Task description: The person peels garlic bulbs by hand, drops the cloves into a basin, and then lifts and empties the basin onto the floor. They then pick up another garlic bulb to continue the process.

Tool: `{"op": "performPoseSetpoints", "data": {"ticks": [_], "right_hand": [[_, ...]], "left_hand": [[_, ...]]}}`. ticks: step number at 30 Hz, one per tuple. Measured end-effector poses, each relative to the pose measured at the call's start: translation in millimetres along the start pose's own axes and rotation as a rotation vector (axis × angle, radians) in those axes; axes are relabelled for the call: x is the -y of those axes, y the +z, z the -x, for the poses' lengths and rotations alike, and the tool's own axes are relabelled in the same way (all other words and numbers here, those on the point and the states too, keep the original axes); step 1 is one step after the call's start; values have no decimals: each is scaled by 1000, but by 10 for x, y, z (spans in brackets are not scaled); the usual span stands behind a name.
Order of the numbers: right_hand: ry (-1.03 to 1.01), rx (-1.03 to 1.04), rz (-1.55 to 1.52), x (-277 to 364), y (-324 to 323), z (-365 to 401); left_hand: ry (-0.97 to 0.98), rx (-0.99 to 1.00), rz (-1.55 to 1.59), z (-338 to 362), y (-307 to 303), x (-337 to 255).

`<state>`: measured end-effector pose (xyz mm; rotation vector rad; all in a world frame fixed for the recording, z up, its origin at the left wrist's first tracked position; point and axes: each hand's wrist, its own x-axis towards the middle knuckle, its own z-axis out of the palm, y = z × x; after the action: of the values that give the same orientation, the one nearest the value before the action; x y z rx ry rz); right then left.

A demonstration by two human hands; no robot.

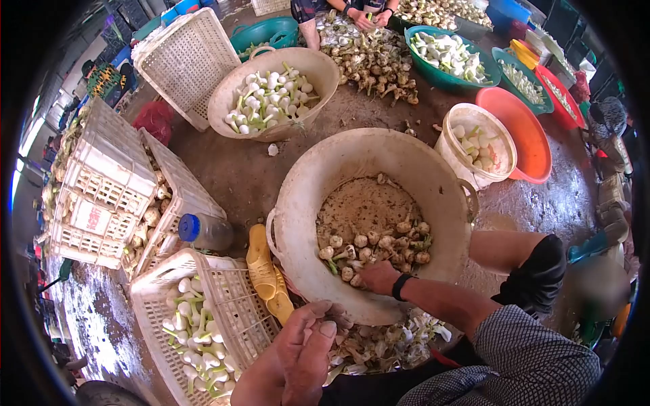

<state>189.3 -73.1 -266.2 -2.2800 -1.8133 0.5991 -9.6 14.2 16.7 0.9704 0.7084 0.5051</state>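
Note:
A large pale tub (298, 196) stands in front of me with unpeeled garlic bulbs (403, 243) gathered at its near side. My right hand (379, 276), with a black band at the wrist, reaches into it. Its fingers are closed at a garlic bulb (356, 280) on the near edge of the heap. Outside the tub's near rim is my left hand (308, 352), fingers curled and thumb drawn in; whatever they may hold is hidden. Dry garlic skins and trimmings (386, 345) lie below my hands.
Left are a crate (237, 304) of peeled garlic, yellow slippers (261, 260), a blue-capped jar (210, 231) and stacked crates (108, 183). A white bucket (447, 152) and an orange basin (531, 145) stand right. Beyond, another person's hands (369, 17) work above a garlic pile (379, 64).

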Motion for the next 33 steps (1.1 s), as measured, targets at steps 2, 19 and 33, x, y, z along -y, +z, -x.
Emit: {"op": "performPoseSetpoints", "data": {"ticks": [2, 19, 33], "right_hand": [[-66, 69, 92, -174, -45, 30], [57, -190, -94, 17, -674, -824], [590, 11, -1448, 337, -1209, -71]], "left_hand": [[43, 24, 11, 6, -8, -24], [223, -45, 247, 139, -107, -385], [124, 12, 126, 18, -73, -161]]}}
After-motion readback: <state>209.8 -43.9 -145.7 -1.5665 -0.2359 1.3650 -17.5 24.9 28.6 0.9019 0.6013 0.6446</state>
